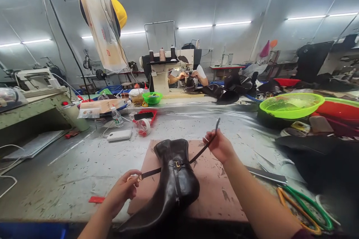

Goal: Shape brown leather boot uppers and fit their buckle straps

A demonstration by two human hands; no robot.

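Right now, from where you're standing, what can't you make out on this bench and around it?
All in the head view:
- Tip of the strap at the left hand: partly covered by fingers.
- Boot's underside: hidden by the boot itself.
- Co-worker's head: behind the sewing machine.
- Bottle label: too small to read.
- Blue thing, lower left: cut off by the bottom edge.
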